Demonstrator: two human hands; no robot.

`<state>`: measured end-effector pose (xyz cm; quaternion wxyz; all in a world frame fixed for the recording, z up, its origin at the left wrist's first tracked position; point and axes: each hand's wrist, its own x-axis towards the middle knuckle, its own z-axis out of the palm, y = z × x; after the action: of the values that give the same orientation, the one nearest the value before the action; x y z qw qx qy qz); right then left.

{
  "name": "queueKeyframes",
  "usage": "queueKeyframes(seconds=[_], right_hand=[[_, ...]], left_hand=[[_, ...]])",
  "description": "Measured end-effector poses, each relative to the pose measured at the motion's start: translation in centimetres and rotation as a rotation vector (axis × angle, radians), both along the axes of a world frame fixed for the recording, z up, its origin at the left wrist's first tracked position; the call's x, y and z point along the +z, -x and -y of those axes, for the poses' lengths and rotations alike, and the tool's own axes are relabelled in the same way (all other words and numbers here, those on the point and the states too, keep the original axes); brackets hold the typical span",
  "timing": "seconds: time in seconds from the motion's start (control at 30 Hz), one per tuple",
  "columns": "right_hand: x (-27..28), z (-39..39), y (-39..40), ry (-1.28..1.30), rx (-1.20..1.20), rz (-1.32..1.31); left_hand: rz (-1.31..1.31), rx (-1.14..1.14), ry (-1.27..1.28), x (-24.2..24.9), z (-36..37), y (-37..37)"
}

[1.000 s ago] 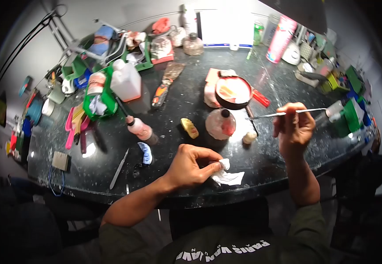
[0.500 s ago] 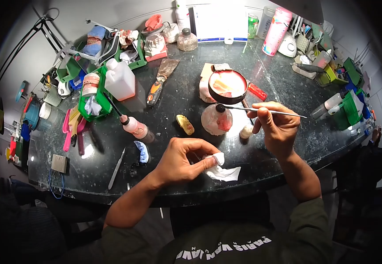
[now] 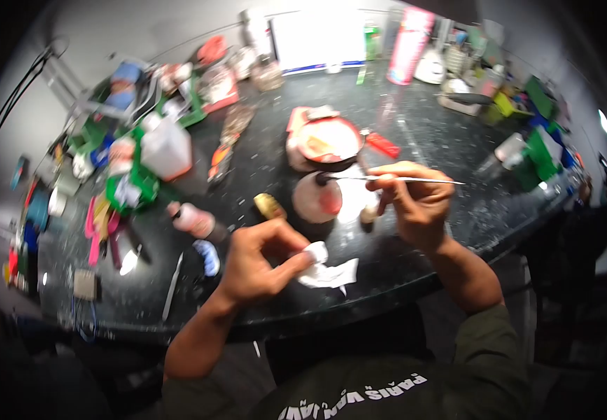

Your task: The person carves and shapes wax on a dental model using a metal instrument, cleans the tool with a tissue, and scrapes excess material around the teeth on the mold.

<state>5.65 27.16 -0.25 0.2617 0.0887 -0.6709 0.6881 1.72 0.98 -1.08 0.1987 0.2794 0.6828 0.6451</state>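
Observation:
My right hand (image 3: 419, 206) pinches a thin metal dental instrument (image 3: 415, 180), held level and pointing left. Its far end overlaps the dark top of a round spirit lamp (image 3: 312, 199) that has reddish contents. In my left hand (image 3: 258, 264), thumb and fingers close on a crumpled white tissue (image 3: 337, 274), whose loose end hangs over the bench front. Just behind the lamp, a dark-rimmed round pan (image 3: 326, 166) contains pink material. A small pale bottle (image 3: 368, 215) stands near my right fingers. Left of the lamp lies a yellow dental piece (image 3: 270, 206).
On the dark bench (image 3: 415, 269), a blue-and-white dental piece (image 3: 207, 258), a slim knife (image 3: 172, 287) and a pink bottle (image 3: 195, 222) lie to the left. Behind them are a white jug (image 3: 165, 147) and a scraper (image 3: 228, 147). A red block (image 3: 383, 145) lies beyond my right hand.
The whole view has swung and blurred, so bench items appear further left. Both hands keep their grips, and the instrument's end stays at the lamp top.

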Motion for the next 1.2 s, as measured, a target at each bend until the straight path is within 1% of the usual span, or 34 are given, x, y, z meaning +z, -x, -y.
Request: queueKeyframes(seconds=[0.03, 0.1, 0.17, 0.23, 0.3, 0.5, 0.67, 0.7, 0.77, 0.87, 0.97, 1.0, 1.03, 1.1, 1.2], right_hand=[[0.4, 0.0, -0.2, -0.003, -0.021, 0.049], [-0.1, 0.1, 0.1, -0.006, -0.05, -0.021], [0.0, -0.1, -0.1, 0.025, 0.006, 0.02], [0.2, -0.5, -0.4, -0.021, 0.027, 0.049], [0.2, -0.6, -0.3, -0.05, 0.045, 0.049], [0.5, -0.6, -0.3, -0.079, 0.043, 0.023], [0.5, -0.7, -0.3, -0.104, 0.04, 0.016], [0.5, -0.5, -0.2, -0.071, 0.032, -0.002], [0.4, 0.0, 0.0, -0.004, 0.014, -0.034], [0.7, 0.2, -0.4, 0.067, 0.047, 0.012], [1.4, -0.7, -0.9, -0.148, 0.163, 0.06], [2.0, -0.5, -0.8, -0.27, 0.199, -0.029], [1.3, -0.1, -0.7, -0.278, 0.245, -0.048], [0.9, 0.0, -0.9, -0.42, 0.29, -0.096], [0.4, 1.0, -1.0, -0.381, 0.34, -0.117]], left_hand=[[0.025, 0.001, -0.019, 0.2, -0.1, 0.0], [0.002, 0.04, -0.087, -0.2, 0.1, 0.1], [-0.049, 0.095, -0.127, 0.1, 0.4, 0.3], [-0.089, 0.145, -0.131, 0.4, 0.8, 0.7], [-0.042, 0.181, -0.165, 0.9, 1.0, 0.8], [-0.1, 0.18, -0.198, 0.5, 1.4, 1.3], [-0.103, 0.13, -0.184, 0.7, 1.3, 1.2], [-0.107, 0.119, -0.185, 0.6, 1.3, 1.3], [-0.132, 0.167, -0.156, 0.9, 1.0, 1.0], [-0.128, 0.237, -0.159, 0.6, 1.2, 1.1], [-0.148, 0.276, -0.144, 0.7, 0.9, 1.0], [-0.157, 0.279, -0.124, 0.5, 0.8, 0.9], [-0.168, 0.282, -0.105, 0.4, 0.7, 0.7], [-0.135, 0.245, -0.079, 0.4, 0.1, 0.2], [-0.131, 0.126, 0.017, 0.5, -0.4, -0.5]])
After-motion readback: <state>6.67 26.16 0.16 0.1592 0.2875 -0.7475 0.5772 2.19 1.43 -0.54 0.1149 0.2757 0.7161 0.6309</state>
